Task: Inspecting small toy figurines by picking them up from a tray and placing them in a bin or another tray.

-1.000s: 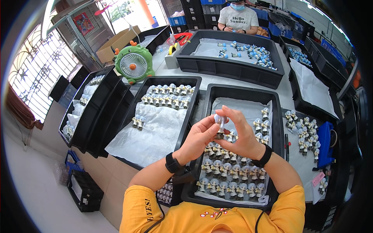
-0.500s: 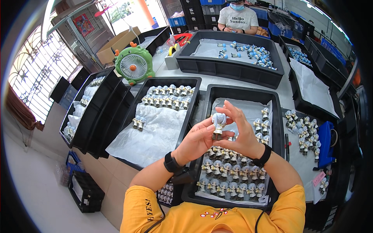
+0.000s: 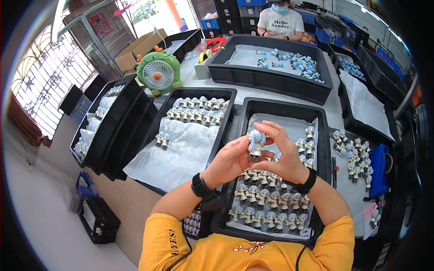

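Between my two hands is a small figurine [image 3: 257,142] with pale blue hair and a white outfit, held upright above a black tray [image 3: 322,149]. My left hand [image 3: 232,156] pinches it from the left side. Fingers of my right hand [image 3: 285,151] curl round its top and its base from the right. Beneath my hands, the paper-lined tray carries rows of similar figurines [image 3: 273,198], with more along its right side. To the left, another black tray [image 3: 228,101] has two rows of figurines at its far end and a pair on white paper.
A green fan [image 3: 158,74] stands behind the left tray. Farther back, a large black bin [image 3: 271,81] holds blue-haired pieces, with a person [image 3: 281,22] beyond it. Loose figurines [image 3: 357,158] and a blue container [image 3: 379,171] are at right. Stacked trays [image 3: 129,131] stand at left.
The fingers of my right hand have shifted round the figurine, which has turned slightly and stays in about the same place. The view has moved a little.
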The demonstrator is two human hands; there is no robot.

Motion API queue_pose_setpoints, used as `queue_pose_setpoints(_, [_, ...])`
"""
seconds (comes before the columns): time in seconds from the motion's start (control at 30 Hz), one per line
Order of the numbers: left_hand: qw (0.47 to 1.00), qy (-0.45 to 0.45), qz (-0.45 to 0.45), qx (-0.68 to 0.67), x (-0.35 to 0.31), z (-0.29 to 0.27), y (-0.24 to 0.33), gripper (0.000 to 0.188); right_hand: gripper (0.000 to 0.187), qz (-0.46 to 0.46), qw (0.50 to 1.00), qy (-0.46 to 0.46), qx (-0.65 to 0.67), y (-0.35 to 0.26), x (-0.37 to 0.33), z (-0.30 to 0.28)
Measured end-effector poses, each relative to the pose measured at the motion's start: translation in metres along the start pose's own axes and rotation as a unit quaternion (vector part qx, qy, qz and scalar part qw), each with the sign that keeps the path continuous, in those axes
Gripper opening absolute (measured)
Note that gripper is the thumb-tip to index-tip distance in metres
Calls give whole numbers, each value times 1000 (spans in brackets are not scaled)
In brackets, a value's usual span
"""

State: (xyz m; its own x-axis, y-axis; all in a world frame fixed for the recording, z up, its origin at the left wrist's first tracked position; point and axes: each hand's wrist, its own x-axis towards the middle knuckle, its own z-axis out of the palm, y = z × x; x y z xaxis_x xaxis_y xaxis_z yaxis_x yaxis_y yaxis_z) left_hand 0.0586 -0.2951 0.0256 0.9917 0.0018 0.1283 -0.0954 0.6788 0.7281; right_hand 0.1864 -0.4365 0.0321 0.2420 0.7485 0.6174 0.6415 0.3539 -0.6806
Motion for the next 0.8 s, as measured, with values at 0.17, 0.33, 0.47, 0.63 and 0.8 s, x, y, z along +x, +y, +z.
queue_pose_setpoints(0.17, [999,5,18,30,1,-1,-1,53,82,-45,997,-2,-55,4,2,-3])
queue_pose_setpoints(0.33, [999,2,21,35,0,-2,-1,50,83,-55,996,10,-66,5,2,-2])
queue_pose_setpoints(0.47, [998,5,28,62,-1,-6,2,48,84,-47,996,2,-79,7,3,0])
queue_pose_setpoints(0.63, [986,70,28,147,7,-17,12,39,83,-19,997,16,-79,17,0,-6])
queue_pose_setpoints(0.8, [802,220,9,556,-16,-49,84,33,75,16,996,45,-73,17,1,-11])
